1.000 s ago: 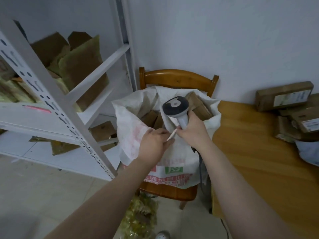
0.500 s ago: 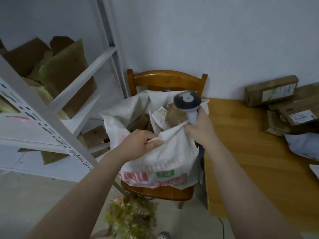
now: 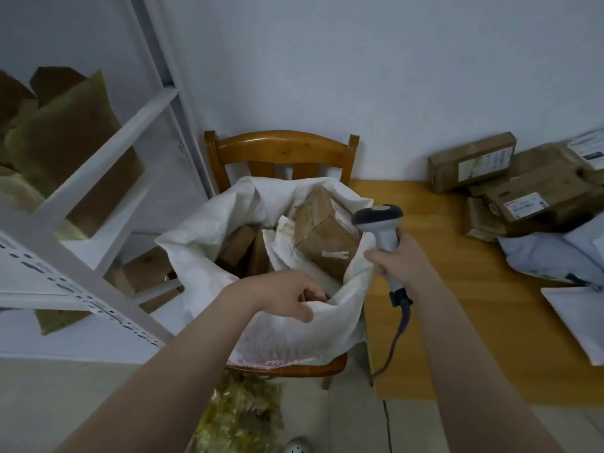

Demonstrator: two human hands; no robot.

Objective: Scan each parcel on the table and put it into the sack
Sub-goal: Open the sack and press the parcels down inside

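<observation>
A white woven sack (image 3: 287, 331) stands open on a wooden chair (image 3: 281, 148), with several brown cardboard parcels (image 3: 323, 233) inside. My left hand (image 3: 287, 297) grips the sack's near rim. My right hand (image 3: 397, 259) holds the grey handle of a barcode scanner (image 3: 379, 219) upright at the sack's right edge; its cable hangs down beside the table. More brown boxes (image 3: 470, 161) and grey mailer bags (image 3: 552, 256) lie on the wooden table (image 3: 457, 289) at the right.
A white metal shelving unit (image 3: 108, 197) with cardboard and padded mailers stands at the left. A flat white envelope (image 3: 578, 322) lies at the table's right edge. A bag of yellowish material (image 3: 242, 416) sits on the floor under the chair.
The sack's mouth has been pulled wider, showing the parcels inside. My right hand with the scanner moved right toward the table. My left hand keeps hold of the rim.
</observation>
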